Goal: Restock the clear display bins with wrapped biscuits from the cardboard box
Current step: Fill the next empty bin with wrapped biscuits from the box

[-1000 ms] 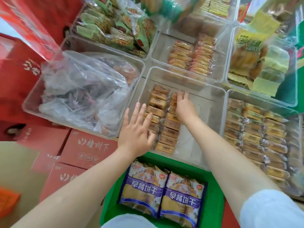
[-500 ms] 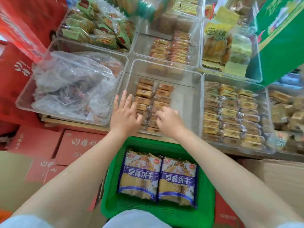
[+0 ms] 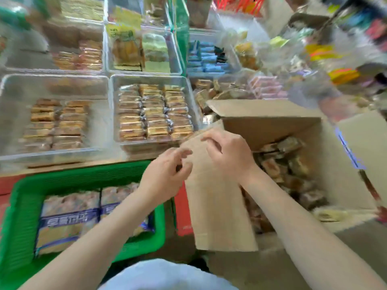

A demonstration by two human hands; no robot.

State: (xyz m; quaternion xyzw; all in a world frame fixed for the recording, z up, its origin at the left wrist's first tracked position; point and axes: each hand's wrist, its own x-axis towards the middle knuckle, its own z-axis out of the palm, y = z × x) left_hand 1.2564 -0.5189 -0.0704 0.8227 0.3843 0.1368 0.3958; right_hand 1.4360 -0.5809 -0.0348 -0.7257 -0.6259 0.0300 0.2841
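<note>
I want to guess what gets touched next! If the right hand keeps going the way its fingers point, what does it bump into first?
Probably the cardboard flap. The right hand has curled fingers aimed left and down, just over that flap of the box. The picture is blurry, so it may touch it already.

Whole frame motion-blurred; the goods at upper right (image 3: 326,51) smear into colour streaks, no item legible. Right forearm and the raised flap (image 3: 217,206) cover the near-left contents of the cardboard box (image 3: 272,126); the wrapped biscuits (image 3: 293,162) inside are indistinct. Print on the packs in the green basket (image 3: 18,216) is unreadable.
</note>
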